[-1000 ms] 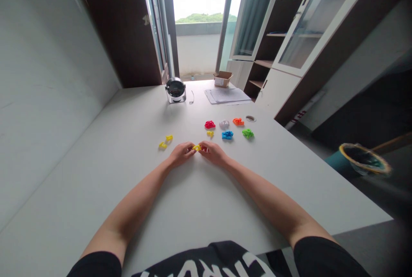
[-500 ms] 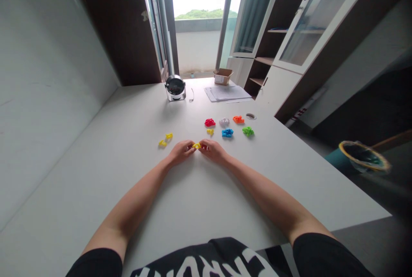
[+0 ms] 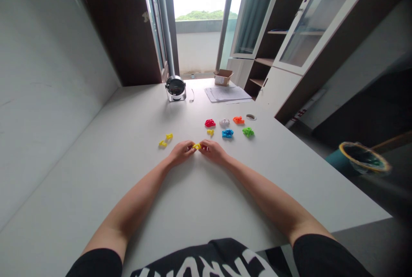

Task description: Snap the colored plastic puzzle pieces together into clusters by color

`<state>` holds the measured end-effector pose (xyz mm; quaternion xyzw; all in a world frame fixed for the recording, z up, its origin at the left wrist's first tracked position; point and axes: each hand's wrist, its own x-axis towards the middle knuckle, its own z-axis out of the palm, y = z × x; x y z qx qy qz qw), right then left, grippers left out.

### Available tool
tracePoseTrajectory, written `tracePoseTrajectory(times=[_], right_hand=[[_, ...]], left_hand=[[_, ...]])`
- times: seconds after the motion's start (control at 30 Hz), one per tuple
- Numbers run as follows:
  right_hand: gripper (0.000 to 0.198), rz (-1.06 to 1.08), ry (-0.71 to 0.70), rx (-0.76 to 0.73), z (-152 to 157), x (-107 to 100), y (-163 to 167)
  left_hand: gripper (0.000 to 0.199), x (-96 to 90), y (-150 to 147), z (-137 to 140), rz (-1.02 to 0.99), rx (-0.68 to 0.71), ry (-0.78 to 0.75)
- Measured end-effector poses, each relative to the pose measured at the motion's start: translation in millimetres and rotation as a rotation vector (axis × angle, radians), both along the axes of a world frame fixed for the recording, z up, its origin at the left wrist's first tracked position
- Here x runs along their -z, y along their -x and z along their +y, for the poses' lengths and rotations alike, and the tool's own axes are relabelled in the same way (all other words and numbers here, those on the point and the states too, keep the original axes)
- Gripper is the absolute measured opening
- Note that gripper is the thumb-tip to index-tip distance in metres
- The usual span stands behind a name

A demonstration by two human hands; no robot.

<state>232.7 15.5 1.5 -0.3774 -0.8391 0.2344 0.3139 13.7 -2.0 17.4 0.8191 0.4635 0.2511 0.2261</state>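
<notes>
Between my fingertips is a small yellow plastic piece (image 3: pixel 196 146), too small to make out in detail. My left hand (image 3: pixel 182 151) pinches it from the left, and my right hand (image 3: pixel 212 150) grips its other side; both are closed. To the left lie two loose yellow pieces, one nearer (image 3: pixel 162 143) and one farther (image 3: pixel 169 136). Just beyond my right hand rests another yellow piece (image 3: pixel 210 132). Farther right are small clusters of plastic pieces: red (image 3: pixel 210 123), white (image 3: pixel 224 122), orange (image 3: pixel 238 120), blue (image 3: pixel 227 133) and green (image 3: pixel 248 131).
A round black lamp-like object (image 3: pixel 175 88) on a metal bracket stands at the back of the white table (image 3: pixel 135 118). Papers (image 3: pixel 230 93) and an open cardboard box (image 3: pixel 223 77) lie to its right. A cable hole (image 3: pixel 251 117) sits near the right edge; a bin (image 3: pixel 347 161) stands beyond it.
</notes>
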Motion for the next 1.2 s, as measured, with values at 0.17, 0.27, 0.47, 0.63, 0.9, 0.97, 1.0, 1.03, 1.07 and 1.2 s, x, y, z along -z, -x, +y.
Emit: tracePoseTrajectory(times=[0.17,0.27,0.47,0.63,0.9,0.97,1.0,1.03,1.07,1.2], right_hand=[[0.010,0.001,-0.003,-0.001,0.6,1.4,-0.3],[0.009,0.004,-0.003,-0.008,0.1,0.7,-0.5],[0.009,0.003,0.001,-0.007,-1.1,-1.3,-0.7],[0.008,0.010,-0.007,-0.018,-0.5,0.2,-1.2],[0.006,0.005,-0.015,-0.013,0.7,2.2,-1.2],[0.006,0.004,-0.019,-0.011,1.0,2.7,-1.0],[0.006,0.004,-0.020,-0.011,1.2,2.9,-0.9],[0.006,0.006,-0.020,-0.009,1.2,3.0,-0.8],[0.005,0.007,-0.021,-0.007,1.2,3.1,-0.8],[0.005,0.006,-0.021,-0.006,0.5,2.3,-0.8]], left_hand=[[0.020,0.5,0.2,0.0,-0.013,0.001,-0.009],[0.020,1.3,0.6,0.3,-0.015,0.004,-0.017],[0.020,0.7,0.8,-0.3,-0.009,0.010,-0.019],[0.019,-0.6,0.6,-1.2,-0.004,0.001,-0.020],[0.019,1.1,0.6,0.3,0.007,0.004,-0.024],[0.019,1.8,0.7,0.6,0.004,0.005,-0.029],[0.019,2.1,0.8,0.7,0.002,0.007,-0.031],[0.019,2.5,0.9,0.9,0.000,0.009,-0.033],[0.019,3.0,1.0,1.1,-0.002,0.011,-0.034],[0.019,4.9,1.6,2.2,0.001,0.014,-0.040]])
